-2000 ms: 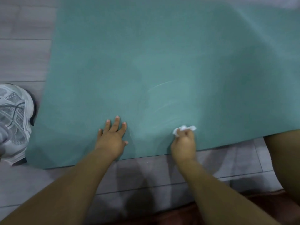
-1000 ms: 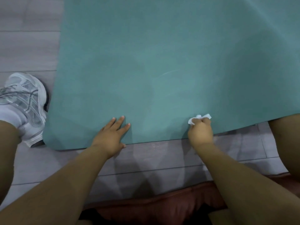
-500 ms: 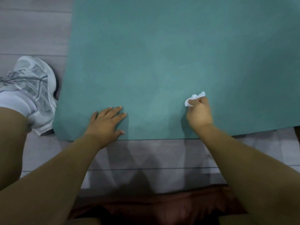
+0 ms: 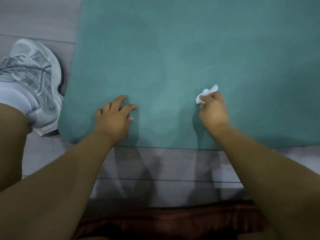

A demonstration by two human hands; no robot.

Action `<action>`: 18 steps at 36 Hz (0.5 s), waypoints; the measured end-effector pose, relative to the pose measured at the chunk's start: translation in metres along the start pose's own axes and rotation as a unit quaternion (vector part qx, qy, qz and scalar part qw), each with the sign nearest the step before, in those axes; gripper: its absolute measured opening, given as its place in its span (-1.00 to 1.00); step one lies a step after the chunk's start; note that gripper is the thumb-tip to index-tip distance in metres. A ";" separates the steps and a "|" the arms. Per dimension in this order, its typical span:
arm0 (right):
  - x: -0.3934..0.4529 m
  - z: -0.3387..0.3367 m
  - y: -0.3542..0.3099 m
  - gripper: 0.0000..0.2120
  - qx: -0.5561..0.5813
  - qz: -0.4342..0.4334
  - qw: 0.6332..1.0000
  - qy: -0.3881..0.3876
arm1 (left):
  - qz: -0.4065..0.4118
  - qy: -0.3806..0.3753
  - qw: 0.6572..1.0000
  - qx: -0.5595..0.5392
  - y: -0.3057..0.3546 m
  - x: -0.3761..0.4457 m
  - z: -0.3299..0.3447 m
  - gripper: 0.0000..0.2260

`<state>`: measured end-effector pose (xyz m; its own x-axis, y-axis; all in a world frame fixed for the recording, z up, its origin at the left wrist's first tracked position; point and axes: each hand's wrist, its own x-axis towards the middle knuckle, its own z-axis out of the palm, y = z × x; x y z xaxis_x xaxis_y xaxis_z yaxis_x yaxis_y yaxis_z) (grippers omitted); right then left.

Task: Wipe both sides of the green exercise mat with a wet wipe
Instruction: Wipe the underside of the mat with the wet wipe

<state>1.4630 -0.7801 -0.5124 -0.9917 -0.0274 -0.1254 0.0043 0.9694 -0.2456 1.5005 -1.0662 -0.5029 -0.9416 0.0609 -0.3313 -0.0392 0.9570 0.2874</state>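
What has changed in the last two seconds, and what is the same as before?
The right hand, gripping the wet wipe, has moved forward from the mat's near edge, further onto the green mat. Nothing was picked up or let go. The left hand still rests on the mat near that edge, fingers spread, and the grey-white shoe stays beside the mat's left edge.

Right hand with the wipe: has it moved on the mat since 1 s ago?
Yes. The right hand with the wet wipe has gone forward, away from the near edge of the green mat, deeper onto it.
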 end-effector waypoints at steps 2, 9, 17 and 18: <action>0.007 0.001 -0.001 -0.81 -0.002 0.109 0.993 0.043 | -0.005 0.022 1.000 -0.015 0.001 0.004 0.000 -0.71; -0.069 0.028 -0.094 -0.73 0.020 -0.256 0.946 -0.197 | 0.000 0.008 0.999 -0.038 -0.006 0.028 -0.009 -0.65; 0.019 0.005 -0.039 -0.75 0.089 -0.120 0.987 -0.064 | 0.008 0.021 1.000 -0.009 -0.017 0.039 -0.016 -0.68; 0.033 -0.001 -0.031 -0.75 0.084 -0.031 0.995 -0.036 | 0.005 0.013 1.000 -0.015 -0.018 0.044 -0.016 -0.67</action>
<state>1.4302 -0.8103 -0.5076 -0.9790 -0.1100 -0.1714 -0.0303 0.9110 -0.4114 1.4546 -1.0852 -0.5081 -0.9504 0.0627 -0.3046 -0.0396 0.9472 0.3183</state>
